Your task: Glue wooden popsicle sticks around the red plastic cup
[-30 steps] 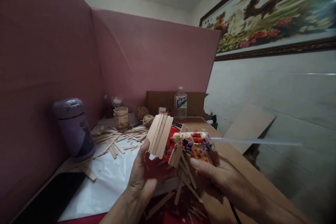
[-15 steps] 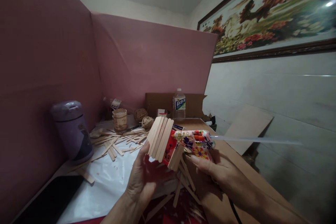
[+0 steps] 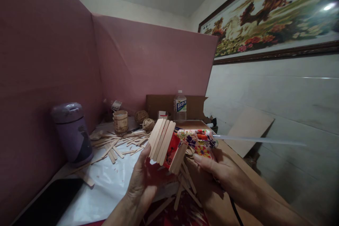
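Note:
My left hand [image 3: 143, 169] grips a small red box [image 3: 172, 151] with a bicycle print, its thumb on the near left side. Flat wooden craft sticks [image 3: 161, 141] stand side by side over the box's left part, and a few more [image 3: 178, 159] cover its right part. A strip of red shows between the two groups. My right hand [image 3: 215, 167] is wrapped around the handle of a flower-patterned glue gun [image 3: 197, 141]. The gun's front end is close to the bare red strip; whether it touches cannot be made out. A long clear glue stick [image 3: 259, 140] sticks out of its back.
Loose craft sticks [image 3: 113, 150] lie scattered on a white sheet [image 3: 106, 187]. A purple tumbler [image 3: 71, 134] and a black flat object [image 3: 50, 203] are at left. Behind stand a wooden cup [image 3: 120, 122], twine balls [image 3: 148, 124] and a plastic bottle [image 3: 180, 107]. A black cord [image 3: 235, 212] hangs below my right hand.
The glue gun has shifted very slightly relative to the box. Both hands keep their hold, and the view has moved a little.

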`<state>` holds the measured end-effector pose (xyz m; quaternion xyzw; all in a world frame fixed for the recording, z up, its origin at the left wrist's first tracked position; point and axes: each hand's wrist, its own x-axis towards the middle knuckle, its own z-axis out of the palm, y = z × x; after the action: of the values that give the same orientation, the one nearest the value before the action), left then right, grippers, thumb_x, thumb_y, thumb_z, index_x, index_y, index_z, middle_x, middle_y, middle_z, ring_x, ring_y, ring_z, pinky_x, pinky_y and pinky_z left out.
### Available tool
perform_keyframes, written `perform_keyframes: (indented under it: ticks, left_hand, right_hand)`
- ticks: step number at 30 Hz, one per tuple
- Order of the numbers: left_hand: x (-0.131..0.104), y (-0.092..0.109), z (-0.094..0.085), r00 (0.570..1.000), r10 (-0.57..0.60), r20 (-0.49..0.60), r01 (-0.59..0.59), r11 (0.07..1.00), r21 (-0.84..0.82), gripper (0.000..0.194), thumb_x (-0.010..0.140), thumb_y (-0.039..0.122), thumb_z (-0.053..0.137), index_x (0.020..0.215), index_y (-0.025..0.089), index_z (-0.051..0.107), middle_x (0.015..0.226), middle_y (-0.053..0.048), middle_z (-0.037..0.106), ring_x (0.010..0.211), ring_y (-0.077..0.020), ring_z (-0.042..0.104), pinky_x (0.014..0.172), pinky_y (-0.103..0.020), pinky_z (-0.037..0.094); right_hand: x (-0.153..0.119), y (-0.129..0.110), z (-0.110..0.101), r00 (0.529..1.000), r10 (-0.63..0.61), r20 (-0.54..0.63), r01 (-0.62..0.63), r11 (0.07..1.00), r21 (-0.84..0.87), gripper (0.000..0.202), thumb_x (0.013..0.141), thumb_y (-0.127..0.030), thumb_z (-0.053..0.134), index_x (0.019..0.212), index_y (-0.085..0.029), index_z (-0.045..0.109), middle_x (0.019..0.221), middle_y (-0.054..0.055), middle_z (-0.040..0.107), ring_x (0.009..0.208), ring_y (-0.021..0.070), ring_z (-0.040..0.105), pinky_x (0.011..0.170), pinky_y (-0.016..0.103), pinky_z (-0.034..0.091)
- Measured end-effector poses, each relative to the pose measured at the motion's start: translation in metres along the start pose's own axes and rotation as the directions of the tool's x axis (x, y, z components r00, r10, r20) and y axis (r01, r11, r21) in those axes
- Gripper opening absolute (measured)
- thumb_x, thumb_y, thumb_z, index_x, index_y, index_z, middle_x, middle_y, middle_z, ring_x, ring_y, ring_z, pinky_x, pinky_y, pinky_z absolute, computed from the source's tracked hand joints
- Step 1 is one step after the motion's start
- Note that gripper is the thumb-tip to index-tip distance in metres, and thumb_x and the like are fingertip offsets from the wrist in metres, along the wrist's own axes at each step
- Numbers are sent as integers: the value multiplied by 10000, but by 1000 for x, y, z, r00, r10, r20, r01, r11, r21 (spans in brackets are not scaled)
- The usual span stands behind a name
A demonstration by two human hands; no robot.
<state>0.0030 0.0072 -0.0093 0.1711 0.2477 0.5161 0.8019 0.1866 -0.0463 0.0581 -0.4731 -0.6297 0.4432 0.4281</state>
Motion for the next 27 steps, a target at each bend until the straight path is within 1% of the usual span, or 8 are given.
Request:
perform_keyframes:
  ticks: [4,8,12,14,17,22,25,27]
  left_hand:
    - [1,0,-1,1000,-7,-8,7,1000,4,566,764,492,631,1235,209,494,814,-76,594,800,-300,645,738,-570,507]
    - [1,0,-2,1000,-28,-4,28,1000,-11,575,753,489,643,1230,200,501,757,-57,573,792,-299,641,729,-564,512]
    - [1,0,-1,1000,-24,-2,24,1000,-12,621,731,480,670,1259,208,489,829,-82,598,838,-315,640,738,-572,511]
    - [1,-1,-1,1000,-21,-6,21,1000,-13,629,734,486,666,1272,219,477,886,-97,610,860,-321,639,752,-584,504]
    - [3,-1,-3,999,-35,0,35,999,-10,631,739,502,654,1275,223,473,883,-97,610,876,-333,637,760,-593,496]
    - [4,-1,-6,999,-39,16,39,999,2,647,737,503,653,1286,213,470,828,-84,603,852,-324,639,759,-580,500]
    - [4,-1,-6,999,-37,31,37,999,-7,617,754,488,644,1282,218,473,796,-70,596,840,-310,641,756,-566,506]
    - [4,-1,-5,999,-30,32,31,999,-19,625,743,480,658,1281,218,474,854,-88,612,849,-307,641,763,-563,506]
  right_hand:
    - [0,2,-3,1000,-18,-24,17,1000,-15,466,822,-513,582,468,-216,514,387,-43,379,391,107,364,469,250,399]
    - [0,1,-4,999,-19,-30,19,1000,-8,470,833,-505,571,471,-211,512,401,-41,387,406,110,374,483,250,406]
    - [0,0,-3,999,-38,-16,38,999,0,440,847,-476,560,503,-206,513,433,-45,398,424,102,361,500,242,410]
    - [1,-1,-3,998,-63,-10,63,998,8,391,859,-447,556,557,-199,540,476,-42,434,459,104,389,543,242,432]
    - [1,-2,-3,996,-84,-21,84,996,0,339,860,-424,562,614,-192,567,514,-39,462,499,108,422,585,244,445]
    - [0,-4,-3,999,-45,-31,44,998,-33,442,863,-450,535,502,-202,471,448,-47,411,428,89,351,505,236,397]
    - [-2,-4,-4,997,-71,-34,70,997,-36,422,856,-433,541,509,-204,466,478,-38,431,462,98,382,503,233,388]
    - [-3,-4,-3,998,-61,-23,60,998,-21,417,856,-430,537,514,-202,468,489,-35,432,465,98,387,479,229,369]
